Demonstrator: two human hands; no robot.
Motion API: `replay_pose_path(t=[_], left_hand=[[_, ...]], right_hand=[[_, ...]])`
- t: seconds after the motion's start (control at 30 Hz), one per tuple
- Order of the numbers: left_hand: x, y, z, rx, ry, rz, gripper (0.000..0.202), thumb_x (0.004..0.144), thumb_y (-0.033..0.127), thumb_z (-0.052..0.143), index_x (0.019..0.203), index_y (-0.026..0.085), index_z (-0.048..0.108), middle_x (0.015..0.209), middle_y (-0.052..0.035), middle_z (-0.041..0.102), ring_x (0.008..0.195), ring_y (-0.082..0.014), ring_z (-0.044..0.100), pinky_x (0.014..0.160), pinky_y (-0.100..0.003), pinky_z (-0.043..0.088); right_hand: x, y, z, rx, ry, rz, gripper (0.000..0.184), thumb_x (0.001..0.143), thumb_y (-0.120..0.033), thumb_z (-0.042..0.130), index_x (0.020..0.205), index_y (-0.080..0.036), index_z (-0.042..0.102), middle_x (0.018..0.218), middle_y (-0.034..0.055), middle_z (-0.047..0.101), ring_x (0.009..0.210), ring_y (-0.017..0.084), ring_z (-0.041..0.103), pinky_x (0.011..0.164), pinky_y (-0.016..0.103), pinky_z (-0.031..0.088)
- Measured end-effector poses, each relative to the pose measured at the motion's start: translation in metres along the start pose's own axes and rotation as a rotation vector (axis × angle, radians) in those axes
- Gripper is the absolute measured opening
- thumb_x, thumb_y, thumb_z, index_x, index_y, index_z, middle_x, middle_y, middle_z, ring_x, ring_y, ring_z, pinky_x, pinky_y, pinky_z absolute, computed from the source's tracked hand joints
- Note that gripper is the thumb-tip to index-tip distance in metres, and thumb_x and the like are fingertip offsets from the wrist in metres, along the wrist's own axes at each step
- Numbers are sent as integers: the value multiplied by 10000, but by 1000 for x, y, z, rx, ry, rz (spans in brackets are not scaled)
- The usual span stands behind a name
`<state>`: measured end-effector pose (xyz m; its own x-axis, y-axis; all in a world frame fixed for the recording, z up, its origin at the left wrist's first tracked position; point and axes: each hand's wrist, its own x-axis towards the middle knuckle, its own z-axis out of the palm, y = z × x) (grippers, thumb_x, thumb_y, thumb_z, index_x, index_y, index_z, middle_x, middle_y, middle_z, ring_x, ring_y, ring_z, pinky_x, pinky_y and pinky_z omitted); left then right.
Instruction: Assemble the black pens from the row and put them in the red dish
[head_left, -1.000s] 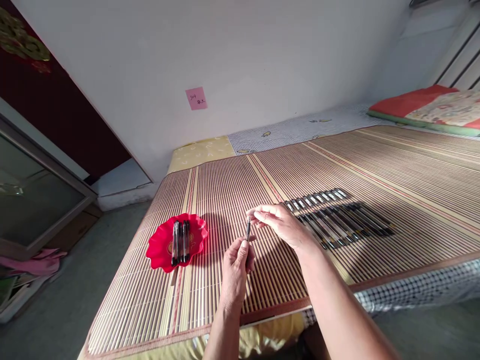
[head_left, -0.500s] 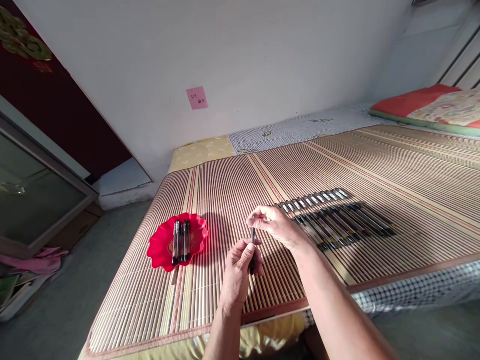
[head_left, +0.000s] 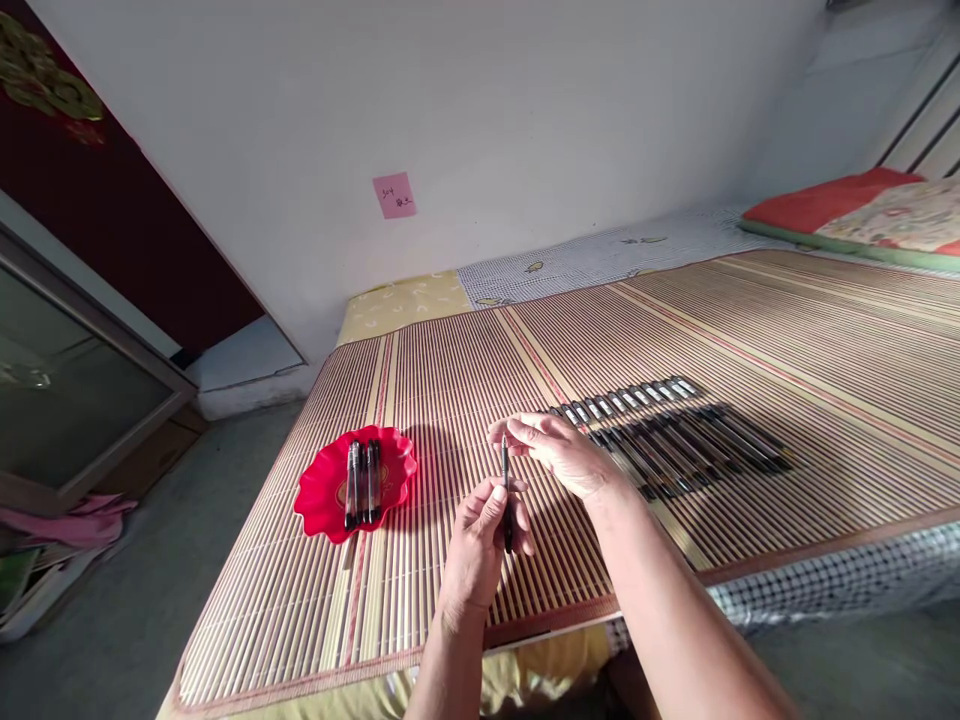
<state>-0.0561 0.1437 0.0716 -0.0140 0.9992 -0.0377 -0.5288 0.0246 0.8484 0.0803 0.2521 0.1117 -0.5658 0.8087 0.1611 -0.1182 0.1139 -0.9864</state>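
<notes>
My left hand (head_left: 480, 545) is closed round a dark pen (head_left: 506, 490) held upright above the striped bamboo mat (head_left: 465, 350). My right hand (head_left: 559, 455) pinches the pen's top end with thumb and fingers. A red flower-shaped dish (head_left: 322, 495) to the left holds several black pens (head_left: 361, 480). Right of my hands lies a row of several dark pens (head_left: 690, 440) side by side, with a row of small pen caps (head_left: 630, 397) just behind them.
The mat covers a bed whose front edge (head_left: 570, 615) runs below my hands. A pink sticky note (head_left: 394, 195) is on the white wall. A folded red and patterned blanket (head_left: 862, 210) lies far right. Grey floor and a glass door (head_left: 67, 390) are left.
The pen has shifted slightly right and toward me in my left hand. My right hand stayed at its top, its fingertips closing onto the tip. Dish and rows unchanged.
</notes>
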Motion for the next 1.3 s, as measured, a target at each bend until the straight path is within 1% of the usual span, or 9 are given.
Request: replay_pose_path(t=[0.1,0.27,0.33,0.47,0.53,0.73,0.93,1.07,1.3], left_hand=[[0,1,2,-27,2,-27,387,878,505,781,942,126,735,618,-5,650,426,-89,542,431,-205,358],[-1,-2,2,-29,-9,-39,391,860,503,802,921,124,724,632,-18,674,443,-102,571,440,-209,394],[0,-4,1,-49,-16,-39,378,867,488,800,916,122,722,633,-15,669,449,-104,582,435,-206,392],[1,-7,-2,-94,-14,-31,366,880,472,791,929,115,730,628,-18,669,454,-106,589,458,-211,431],[0,-7,-1,-100,-18,-34,370,882,476,790,934,114,730,629,-22,674,457,-110,594,472,-218,446],[-1,-7,0,-65,-43,-52,378,884,491,783,918,121,714,623,-22,667,474,-126,613,475,-224,448],[-1,-6,-2,-85,-34,-37,346,905,466,765,936,123,729,623,-22,674,472,-130,637,451,-207,410],[0,-7,-2,-90,-36,-46,340,890,459,782,914,124,729,627,-27,687,480,-139,654,454,-210,412],[0,-2,1,-5,24,-11,365,826,464,847,842,137,687,712,-48,733,538,-153,691,474,-206,424]], right_hand=[[1,2,0,128,-54,28,311,901,-524,727,971,-230,805,1098,83,774,1013,219,677,955,387,510],[3,6,0,31,30,60,327,809,-534,835,847,-219,757,889,38,752,898,208,652,947,383,490],[2,4,0,22,47,78,365,781,-554,855,840,-214,739,878,36,742,885,208,641,923,376,489],[-1,1,1,160,-82,59,381,885,-582,741,965,-211,775,1083,78,749,934,203,648,914,368,501],[-1,3,1,188,-114,59,347,897,-552,739,969,-215,783,1091,78,749,960,205,657,938,373,502],[0,5,0,97,-4,93,333,811,-527,840,862,-211,747,895,34,728,884,194,637,927,373,491],[-1,0,0,148,-66,69,368,914,-572,707,976,-224,810,1110,84,764,995,212,659,947,374,499],[0,5,-1,93,-90,64,284,895,-483,756,965,-215,820,1036,68,781,1011,212,666,1000,381,466],[4,7,3,10,-1,46,323,861,-519,771,839,-196,774,875,42,765,901,216,681,958,393,468]])
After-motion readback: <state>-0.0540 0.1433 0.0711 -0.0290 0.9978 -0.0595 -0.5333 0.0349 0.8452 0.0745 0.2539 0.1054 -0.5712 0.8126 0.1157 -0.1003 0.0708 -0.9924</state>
